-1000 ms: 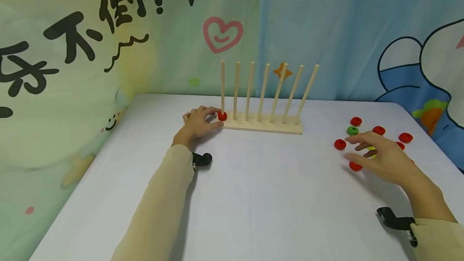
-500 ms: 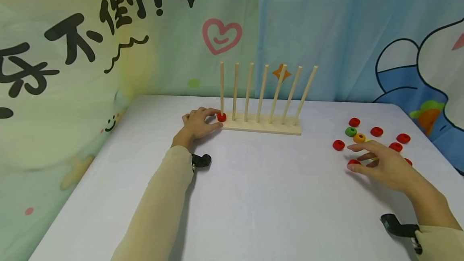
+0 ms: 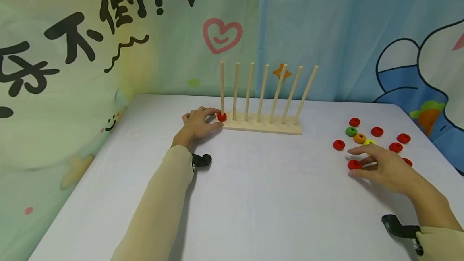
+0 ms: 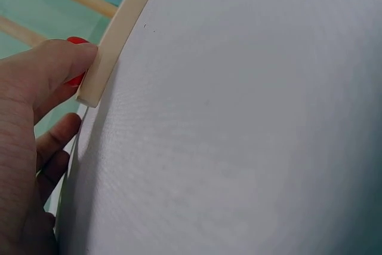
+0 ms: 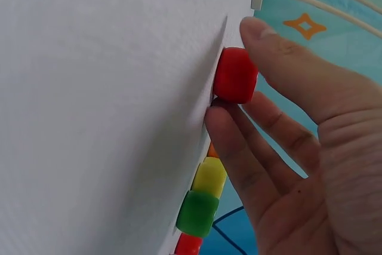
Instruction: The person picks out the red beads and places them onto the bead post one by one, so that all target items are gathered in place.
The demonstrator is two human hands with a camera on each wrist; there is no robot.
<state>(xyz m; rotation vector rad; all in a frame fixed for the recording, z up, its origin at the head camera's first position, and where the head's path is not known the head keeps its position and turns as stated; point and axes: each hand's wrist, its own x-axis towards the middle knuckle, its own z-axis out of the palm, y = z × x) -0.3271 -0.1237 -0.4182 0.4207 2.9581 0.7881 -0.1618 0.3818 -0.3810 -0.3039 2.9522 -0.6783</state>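
In the head view my left hand [image 3: 197, 123] grips the left end of a wooden peg rack [image 3: 261, 127], thumb at the front edge of its base. One red bead [image 3: 222, 117] sits at the bottom of the leftmost peg, beside my index finger. My right hand [image 3: 389, 169] is low over the table at the right. Its thumb and fingers are spread around another red bead [image 5: 234, 77], which stands on the white surface. The thumb overlaps this bead in the right wrist view, while a gap shows between it and the index finger in the head view.
Around my right hand lie several more red beads [image 3: 377, 131], a green bead [image 3: 351, 131], an orange bead [image 3: 359, 138] and a yellow bead [image 5: 210, 175]. The white table [image 3: 275, 196] ends at a printed curtain [image 3: 311, 23] behind the rack.
My right hand has come down and toward the near side, so thumb and fingers now stand around the nearest red bead. The orange bead has come into sight. My left hand stays put.
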